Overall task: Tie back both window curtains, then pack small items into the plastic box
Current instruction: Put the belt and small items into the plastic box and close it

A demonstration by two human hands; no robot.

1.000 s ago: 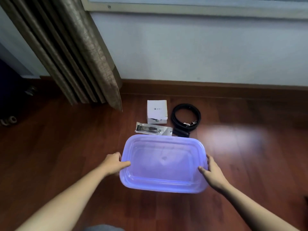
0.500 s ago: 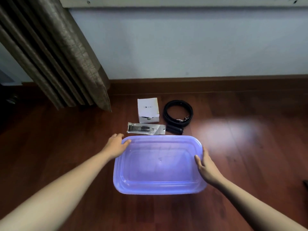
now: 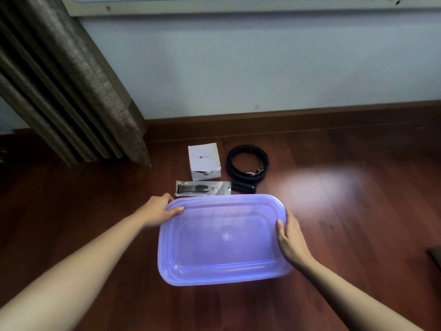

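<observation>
A translucent purple plastic box (image 3: 224,240) with its lid on sits low over the wooden floor. My left hand (image 3: 158,210) grips its far left corner, thumb on the lid. My right hand (image 3: 290,240) presses flat against its right side. Just beyond the box lie a small white carton (image 3: 204,161), a clear packet (image 3: 202,188) with dark parts inside, a coiled black belt (image 3: 248,162) and a small black cylinder (image 3: 244,187). A brown curtain (image 3: 71,91) hangs gathered at the left.
A pale wall with a dark wooden skirting board (image 3: 286,120) runs behind the items. A window frame (image 3: 238,5) crosses the top. A dark object (image 3: 435,256) pokes in at the right edge. Bare wooden floor (image 3: 358,211) spreads to the right.
The box has shifted slightly away from me toward the small items. My left hand slid from the box's left side up to its far left corner. My right hand stays on the right side.
</observation>
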